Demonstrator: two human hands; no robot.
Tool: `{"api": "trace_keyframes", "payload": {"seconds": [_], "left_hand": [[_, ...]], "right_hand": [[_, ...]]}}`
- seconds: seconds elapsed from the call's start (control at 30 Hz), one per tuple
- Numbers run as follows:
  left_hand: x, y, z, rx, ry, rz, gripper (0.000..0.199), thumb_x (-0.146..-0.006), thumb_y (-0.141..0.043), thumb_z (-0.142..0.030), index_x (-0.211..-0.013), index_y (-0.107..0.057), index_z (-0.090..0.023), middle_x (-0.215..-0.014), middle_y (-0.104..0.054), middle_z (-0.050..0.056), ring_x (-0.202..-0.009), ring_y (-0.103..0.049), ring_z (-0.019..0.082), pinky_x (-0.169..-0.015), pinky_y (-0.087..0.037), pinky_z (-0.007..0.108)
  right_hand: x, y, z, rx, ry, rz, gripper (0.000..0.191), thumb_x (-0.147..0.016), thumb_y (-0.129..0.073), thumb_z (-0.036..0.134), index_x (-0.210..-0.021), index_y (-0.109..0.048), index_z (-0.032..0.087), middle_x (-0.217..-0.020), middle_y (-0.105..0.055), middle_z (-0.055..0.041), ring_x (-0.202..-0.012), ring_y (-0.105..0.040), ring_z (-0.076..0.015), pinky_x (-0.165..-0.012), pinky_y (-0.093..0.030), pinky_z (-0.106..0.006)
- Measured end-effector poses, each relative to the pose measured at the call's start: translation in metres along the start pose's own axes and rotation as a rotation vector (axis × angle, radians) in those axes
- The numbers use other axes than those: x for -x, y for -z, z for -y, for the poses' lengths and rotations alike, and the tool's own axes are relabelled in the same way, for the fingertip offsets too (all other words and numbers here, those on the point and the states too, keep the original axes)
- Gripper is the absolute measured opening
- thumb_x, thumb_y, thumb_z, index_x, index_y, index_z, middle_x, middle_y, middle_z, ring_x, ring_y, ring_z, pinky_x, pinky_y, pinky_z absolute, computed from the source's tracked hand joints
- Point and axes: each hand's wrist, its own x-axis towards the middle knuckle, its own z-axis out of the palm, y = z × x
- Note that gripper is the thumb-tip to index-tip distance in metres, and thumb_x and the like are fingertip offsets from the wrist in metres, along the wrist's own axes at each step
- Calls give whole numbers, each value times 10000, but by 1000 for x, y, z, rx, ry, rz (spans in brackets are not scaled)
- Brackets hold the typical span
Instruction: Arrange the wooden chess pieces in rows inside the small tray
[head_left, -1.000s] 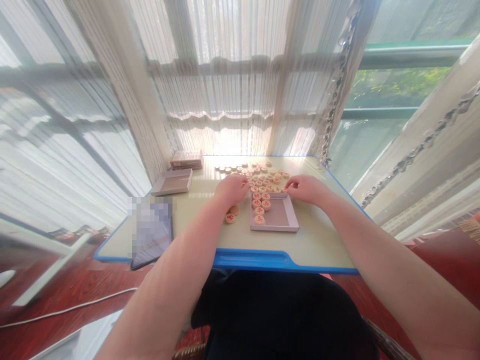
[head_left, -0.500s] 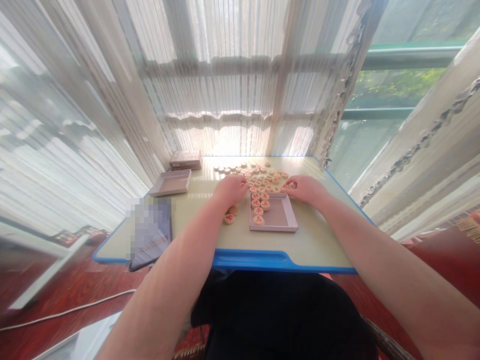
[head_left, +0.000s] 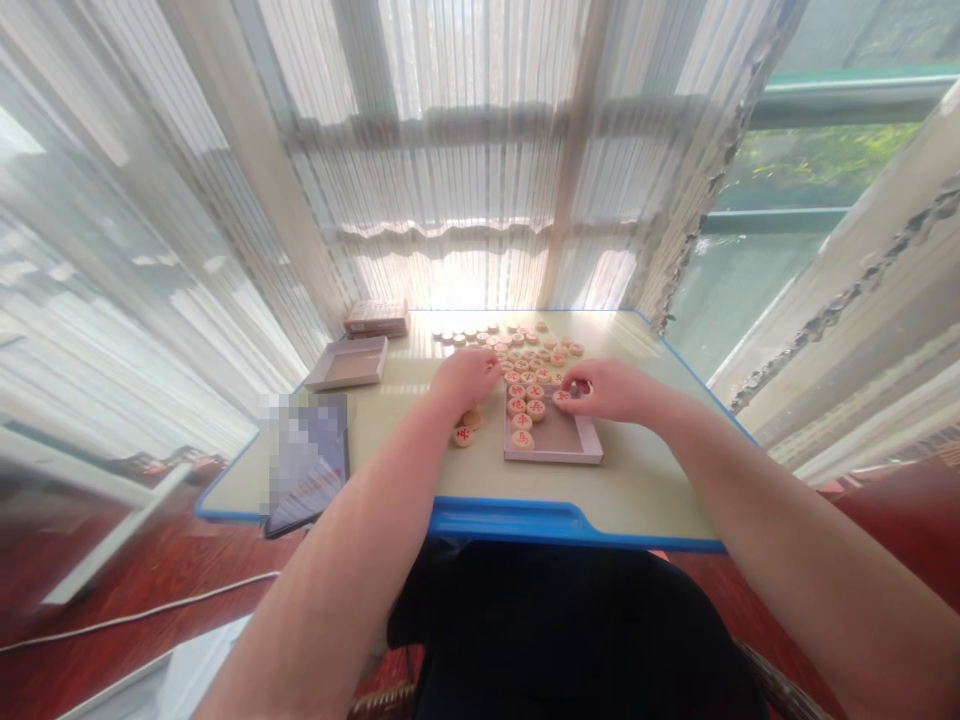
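Observation:
A shallow cardboard box point(head_left: 555, 457) lies on the table before me, with several round wooden xiangqi pieces point(head_left: 522, 422) in two columns along its left side. Between thumb and fingers of my right hand point(head_left: 611, 388) is a xiangqi piece with a red character point(head_left: 562, 398), held over the box's far part. My left hand point(head_left: 466, 380) rests left of the box with its fingers curled at the edge of the loose pieces point(head_left: 529, 365); whatever they grip is hidden. Near that wrist lies another red-marked piece point(head_left: 463, 436), touching a second one.
Further xiangqi pieces point(head_left: 470, 336) spread toward the table's far side. At the left stand an open box lid point(head_left: 349, 365), a closed flat box point(head_left: 376, 318) and a tablet point(head_left: 307, 465), partly blurred out. The table point(head_left: 652, 500) has a raised blue edge; curtains hang behind it.
My right hand has moved left and nearer, bringing a xiangqi piece from beside the box to over it. The left hand stays almost where it was. The view has shifted slightly.

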Motion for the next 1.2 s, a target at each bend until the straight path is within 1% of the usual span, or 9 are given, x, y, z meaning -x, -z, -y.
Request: {"api": "trace_keyframes", "payload": {"seconds": [0.07, 0.2, 0.33, 0.43, 0.57, 0.77, 1.0, 1.2], "left_hand": [[0, 0, 0, -7, -3, -6, 279, -831, -434, -324, -880, -675, -193, -904, -656, 60, -841, -588, 203, -760, -460, 309], [0, -1, 1, -8, -7, -18, 278, -836, -430, -329, -868, -673, -196, -877, -655, 57, -827, -585, 200, -748, -457, 307], [0, -2, 2, 1, -8, -25, 279, -835, -430, -331, -855, -673, -195, -874, -653, 55, -816, -582, 197, -736, -451, 304], [0, -2, 3, 7, -9, -28, 278, -832, -431, -331, -848, -671, -193, -871, -650, 52, -810, -580, 194, -721, -444, 297], [0, -2, 3, 8, 5, -19, 278, -831, -432, -338, -855, -669, -195, -868, -654, 49, -800, -577, 193, -696, -438, 292], [0, -1, 2, 9, 21, -9, 272, -833, -435, -328, -846, -670, -193, -859, -656, 50, -797, -577, 191, -695, -434, 290], [0, -1, 1, 18, 22, -6, 267, -831, -440, -322, -846, -671, -191, -862, -658, 53, -804, -580, 195, -698, -433, 294], [-1, -1, 3, 7, 12, 1, 269, -834, -437, -324, -830, -669, -187, -853, -659, 58, -799, -581, 194, -709, -433, 294]], "right_hand": [[-1, -4, 1, 4, 6, 6, 245, -709, -600, 432, -799, -669, 215, -696, -623, -4, -621, -526, -135, -540, -319, -255], [1, -6, 5, 28, 56, 20, 207, -713, -601, 392, -798, -676, 219, -686, -634, -7, -632, -533, -144, -556, -331, -257], [6, -2, 12, 12, 131, 91, 173, -706, -616, 364, -784, -692, 230, -668, -632, -1, -596, -525, -136, -564, -340, -261], [7, 1, 13, 1, 158, 131, 185, -694, -630, 375, -785, -704, 232, -666, -623, -1, -616, -538, -139, -584, -358, -259], [7, 2, 13, -11, 157, 181, 263, -690, -625, 433, -846, -715, 242, -705, -627, -2, -650, -543, -148, -603, -373, -257], [7, 4, 14, -19, 138, 198, 303, -687, -626, 453, -877, -717, 236, -728, -624, -14, -683, -545, -160, -621, -376, -262], [9, 8, 15, -49, 137, 200, 286, -708, -618, 467, -835, -730, 236, -704, -618, -19, -674, -537, -153, -631, -372, -263], [11, 6, 20, -99, 179, 278, 317, -715, -610, 515, -827, -733, 246, -725, -622, -10, -654, -532, -138, -601, -366, -255]]}}
